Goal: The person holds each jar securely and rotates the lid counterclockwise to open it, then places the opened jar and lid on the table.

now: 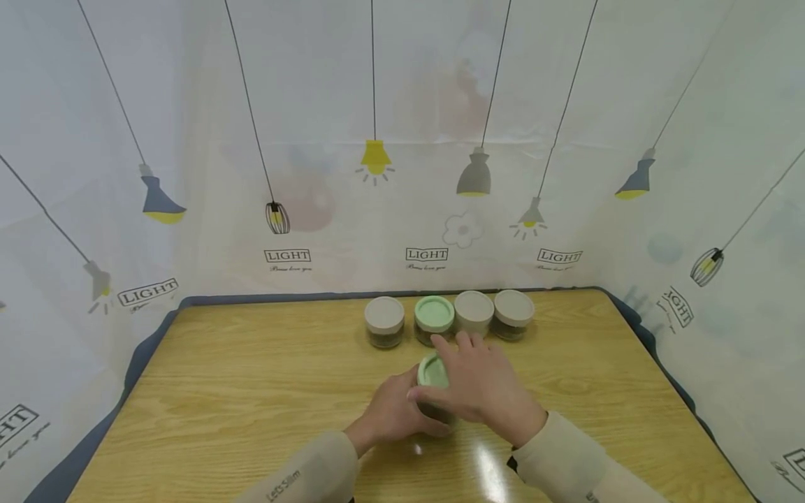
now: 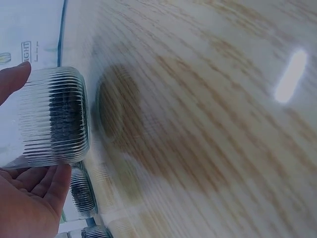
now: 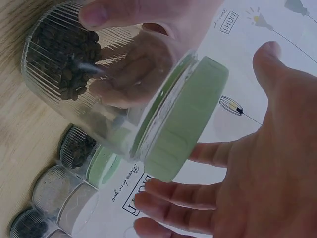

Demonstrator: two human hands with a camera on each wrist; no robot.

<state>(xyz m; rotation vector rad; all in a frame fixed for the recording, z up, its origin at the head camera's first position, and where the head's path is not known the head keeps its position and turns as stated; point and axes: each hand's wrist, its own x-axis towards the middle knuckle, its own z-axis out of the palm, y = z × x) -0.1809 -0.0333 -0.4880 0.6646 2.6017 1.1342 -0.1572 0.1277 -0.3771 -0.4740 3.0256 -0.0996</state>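
My left hand grips a ribbed glass jar from the side, thumb and fingers on opposite walls. Dark coffee beans lie in its lower part. A pale green lid sits on the mouth, a whitish seal band showing beneath its edge. My right hand is spread about the lid. In the right wrist view its thumb stands apart from the lid, and the fingers extend beside the lid's edge. The jar's base is close over the table in the left wrist view.
Behind the hands stands a row of several lidded jars: a white-lidded one, a green-lidded one and two white-lidded ones at right, including the end jar. The wooden table meets a lamp-printed cloth at back and sides.
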